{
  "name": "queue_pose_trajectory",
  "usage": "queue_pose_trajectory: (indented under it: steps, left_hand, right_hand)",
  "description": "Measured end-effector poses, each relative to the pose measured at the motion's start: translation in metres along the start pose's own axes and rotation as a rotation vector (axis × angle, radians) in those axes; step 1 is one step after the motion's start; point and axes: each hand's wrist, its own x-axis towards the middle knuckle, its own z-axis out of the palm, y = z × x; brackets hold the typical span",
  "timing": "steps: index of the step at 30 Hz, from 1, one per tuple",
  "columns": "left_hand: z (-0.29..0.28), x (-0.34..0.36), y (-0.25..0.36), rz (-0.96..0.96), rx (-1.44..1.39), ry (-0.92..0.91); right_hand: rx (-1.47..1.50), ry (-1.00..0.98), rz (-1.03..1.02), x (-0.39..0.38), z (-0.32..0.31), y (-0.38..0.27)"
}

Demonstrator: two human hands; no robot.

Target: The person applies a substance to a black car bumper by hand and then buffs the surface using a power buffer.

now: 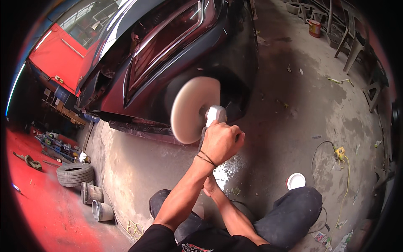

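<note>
My left hand (221,140) is closed around the front of a power polisher (216,114), close behind its silver head. The polisher carries a large, pale round pad (191,109), tilted, its surface smooth as if blurred by spinning. The pad is at the lower corner of a dark car's bumper (168,92), below a red-tinted lamp with chrome trim (163,42). I cannot tell whether the pad touches the paint. Lower down, my right hand (209,185) is curled at the polisher's rear, mostly hidden behind my left wrist.
A round white container (296,181) stands by my right knee. A yellow plug connector (339,153) and its cord lie on the concrete at right. On the left are a tyre (75,174) and two buckets (102,211). Plastic chairs (351,44) line the far right.
</note>
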Motion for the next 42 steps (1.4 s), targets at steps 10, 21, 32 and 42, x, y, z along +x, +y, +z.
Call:
queue_pose_trajectory:
  steps: [10, 21, 32, 42]
  left_hand:
    - [-0.035, 0.035, 0.025, 0.146, -0.088, 0.073]
    - [-0.061, -0.024, 0.004, -0.034, -0.161, 0.190]
    - [-0.089, -0.022, -0.006, 0.059, -0.360, 0.297]
    - [-0.068, 0.013, 0.002, 0.097, -0.481, 0.271]
  right_hand:
    - [0.023, 0.031, -0.167, 0.028, -0.011, -0.017]
    - [-0.214, 0.058, -0.247, 0.005, -0.003, 0.002]
    - [-0.346, 0.151, -0.525, 0.033, 0.008, -0.031]
    - [-0.203, 0.179, -0.198, 0.013, -0.039, -0.066]
